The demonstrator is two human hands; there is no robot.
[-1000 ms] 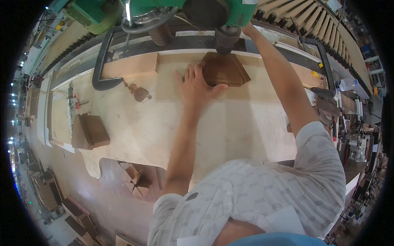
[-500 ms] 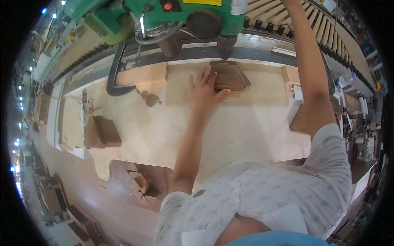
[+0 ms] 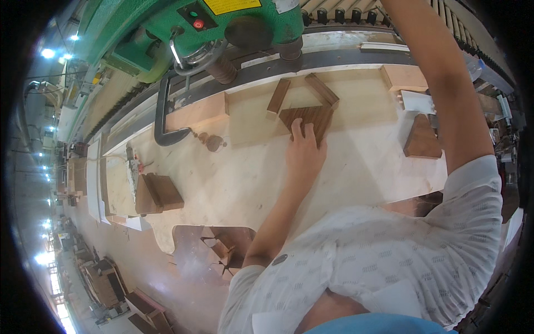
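Note:
My left hand (image 3: 306, 151) has its fingers over a dark brown angular wooden block (image 3: 309, 118) on the pale worktable, with the thumb at its near right side. Just beyond the block, two dark wooden strips (image 3: 278, 96) lie slanted and apart, one on either side of a gap. The green drilling machine (image 3: 239, 28) stands over the far edge, its dark spindle (image 3: 290, 50) above and behind the strips. My right arm (image 3: 445, 78) reaches up past the top edge, so the right hand is out of the picture.
A black C-clamp (image 3: 161, 114) grips the far left edge beside a light wooden block (image 3: 197, 111); another light block (image 3: 403, 77) sits at the far right. Dark wooden pieces stand at left (image 3: 158, 193) and right (image 3: 423, 139). Beyond the table runs a roller conveyor (image 3: 345, 12).
My left hand has drawn the wooden block toward me, away from the two strips it was resting against. The view has shifted and turned a little.

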